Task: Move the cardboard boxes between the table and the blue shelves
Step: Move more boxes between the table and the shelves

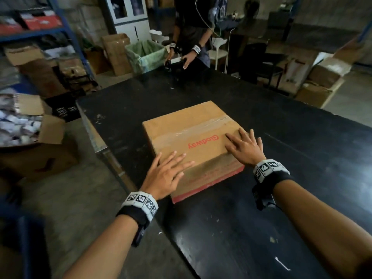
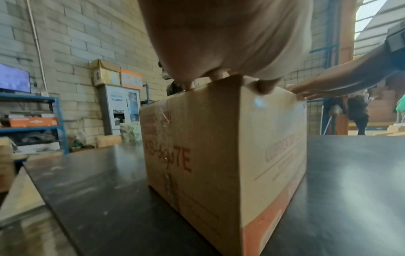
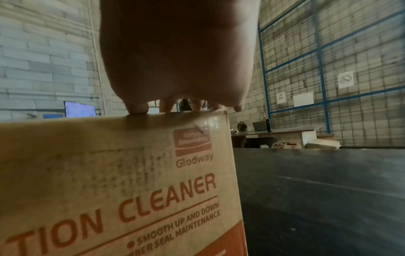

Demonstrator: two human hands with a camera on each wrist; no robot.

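A sealed cardboard box point(image 1: 189, 135) with red "Glodway" print and clear tape stands on the black table point(image 1: 261, 228). My left hand point(image 1: 167, 174) lies flat on the box's near left corner, fingers straight and spread. My right hand point(image 1: 243, 146) rests flat on the top near the right edge, fingers straight too. In the left wrist view the box point(image 2: 219, 155) fills the middle under my palm point(image 2: 219, 43), with the right hand point(image 2: 306, 91) on its far top edge. The right wrist view shows the box's printed side point(image 3: 120, 181) below my fingertips point(image 3: 138, 108). Blue shelves point(image 1: 66, 27) stand far left.
Another person point(image 1: 193, 27) stands at the table's far end with an object in both hands. A bin with a green liner point(image 1: 147, 55) sits beside them. Open cardboard boxes point(image 1: 40, 150) crowd the floor at left and more boxes point(image 1: 322, 77) at right. A chair point(image 1: 267, 63) stands behind the table.
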